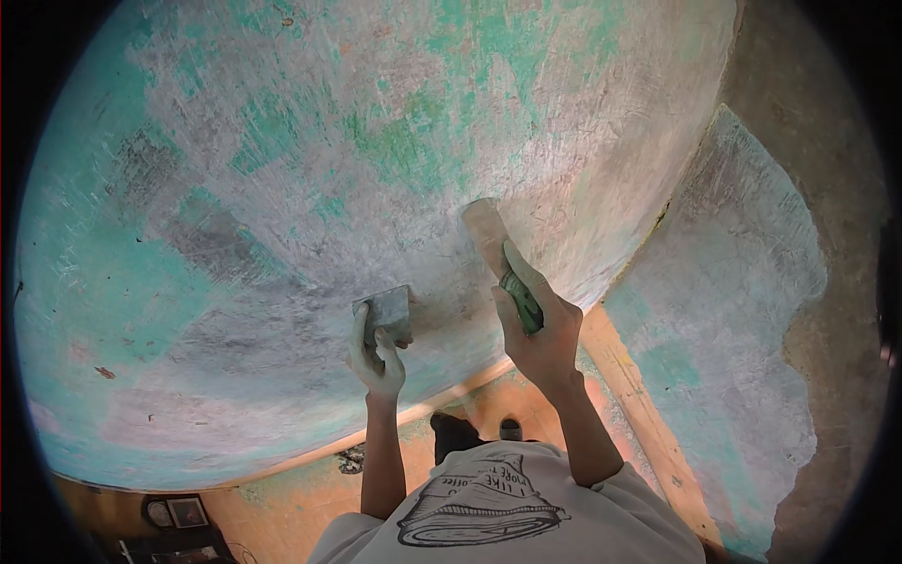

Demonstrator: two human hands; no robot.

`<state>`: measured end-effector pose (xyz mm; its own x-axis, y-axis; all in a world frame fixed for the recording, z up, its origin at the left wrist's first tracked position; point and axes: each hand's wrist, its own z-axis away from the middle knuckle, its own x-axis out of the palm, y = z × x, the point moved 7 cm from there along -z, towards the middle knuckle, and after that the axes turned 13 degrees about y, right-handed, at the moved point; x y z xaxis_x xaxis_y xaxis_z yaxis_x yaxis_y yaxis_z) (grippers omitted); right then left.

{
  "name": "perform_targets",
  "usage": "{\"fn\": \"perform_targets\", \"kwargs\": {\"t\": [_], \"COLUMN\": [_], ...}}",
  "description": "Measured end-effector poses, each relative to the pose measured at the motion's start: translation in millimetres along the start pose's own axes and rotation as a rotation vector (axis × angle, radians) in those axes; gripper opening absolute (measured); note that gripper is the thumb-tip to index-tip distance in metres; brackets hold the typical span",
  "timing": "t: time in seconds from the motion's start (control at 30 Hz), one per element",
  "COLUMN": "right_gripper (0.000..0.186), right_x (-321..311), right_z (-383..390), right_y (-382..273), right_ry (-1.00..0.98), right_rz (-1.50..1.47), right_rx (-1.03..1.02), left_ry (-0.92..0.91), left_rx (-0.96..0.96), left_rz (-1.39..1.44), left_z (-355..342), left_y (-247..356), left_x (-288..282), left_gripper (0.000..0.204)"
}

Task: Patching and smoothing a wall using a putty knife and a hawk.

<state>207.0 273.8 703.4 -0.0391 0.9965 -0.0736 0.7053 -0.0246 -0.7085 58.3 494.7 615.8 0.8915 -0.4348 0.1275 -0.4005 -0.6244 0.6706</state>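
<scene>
My left hand (376, 357) grips a square grey block or plate (395, 308) against the curved, scraped wall (301, 150) of mottled turquoise, grey and pink, at the lower middle of the view. My right hand (534, 334) is closed on the green handle of a flat scraper (483, 224), whose wide, pale blade lies on or very close to the wall, up and to the right of the grey piece; I cannot tell whether it touches.
An orange floor (498, 409) with a wooden strip (629, 395) runs below. A patchy grey wall (714, 282) with a brown margin stands at the right. Dark objects (183, 515) sit at the lower left. My feet and shirt show below my hands.
</scene>
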Motion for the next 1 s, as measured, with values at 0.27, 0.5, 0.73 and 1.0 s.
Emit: {"fn": "perform_targets", "kwargs": {"t": [0.27, 0.5, 0.73, 1.0], "right_gripper": [0.05, 0.051, 0.055, 0.052], "right_x": [1, 4, 3, -1], "right_z": [1, 4, 0, -6], "right_y": [0, 5, -4, -12], "right_ry": [0.013, -0.036, 0.044, 0.036], "right_rz": [0.017, 0.081, -0.025, -0.065], "right_rx": [-0.022, 0.02, -0.008, -0.015], "left_ry": [0.0, -0.029, 0.016, 0.003], "left_rx": [0.039, 0.06, -0.016, 0.029], "left_rz": [-0.095, -0.088, -0.017, -0.087], "left_z": [3, 0, 1, -3], "left_y": [-2, -5, -1, 9], "left_x": [-2, -4, -2, 0], "left_gripper": [0.045, 0.045, 0.043, 0.044]}}
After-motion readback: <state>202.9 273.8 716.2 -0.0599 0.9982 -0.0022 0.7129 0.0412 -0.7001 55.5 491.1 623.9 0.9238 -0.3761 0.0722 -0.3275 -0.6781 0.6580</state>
